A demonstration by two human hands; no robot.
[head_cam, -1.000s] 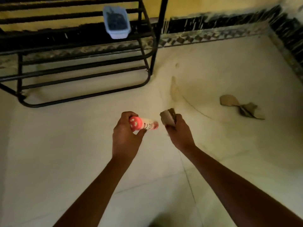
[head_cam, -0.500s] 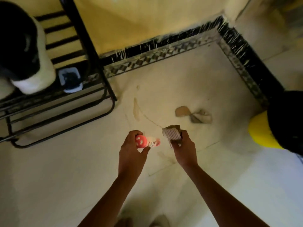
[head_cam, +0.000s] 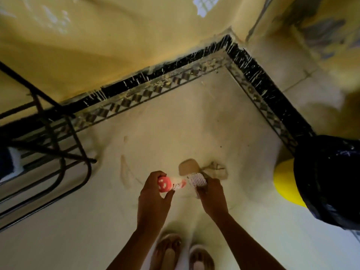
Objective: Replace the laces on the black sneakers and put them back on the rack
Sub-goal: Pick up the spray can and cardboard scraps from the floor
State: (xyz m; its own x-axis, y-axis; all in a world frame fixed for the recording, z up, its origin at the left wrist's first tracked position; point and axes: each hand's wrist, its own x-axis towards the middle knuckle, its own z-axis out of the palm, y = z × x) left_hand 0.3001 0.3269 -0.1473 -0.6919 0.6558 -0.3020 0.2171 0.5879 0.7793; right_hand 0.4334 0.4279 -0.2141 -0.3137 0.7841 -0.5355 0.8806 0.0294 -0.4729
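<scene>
Head view, looking down at a pale tiled floor [head_cam: 175, 133].

1. Rack [head_cam: 58, 145]: black metal bars, standing on the floor along its left edge against the yellow wall. Blurred. A dark-and-white shape [head_cam: 8, 164] sits among the bars at the frame's left edge. It is cut off, and I cannot tell whether it is a sneaker.
2. Left hand [head_cam: 153, 197]: low in the frame above the near middle of the floor. Its fingers are curled round the capped end of a red-capped tube [head_cam: 171, 184], with the thumb underneath. The tube's white body points right.
3. Right hand [head_cam: 213, 195]: just beside the left. Its fingers are closed round a striped object [head_cam: 197, 179], pale and ribbed, held next to the tube's tip. Whether the two touch cannot be told, and the object is too blurred to name.
4. Brown scraps [head_cam: 216, 168]: crumpled pieces lying on the floor just beyond the hands.
5. Yellow bin [head_cam: 284, 182]: at the floor's right edge, lined with a black bag [head_cam: 331, 182].
6. Black skirting [head_cam: 175, 73]: follows the far and right edges of the floor and meets at the far right corner, with a checked tile band inside it.
7. Sandalled feet [head_cam: 169, 252]: two, at the near edge, between the forearms.
</scene>
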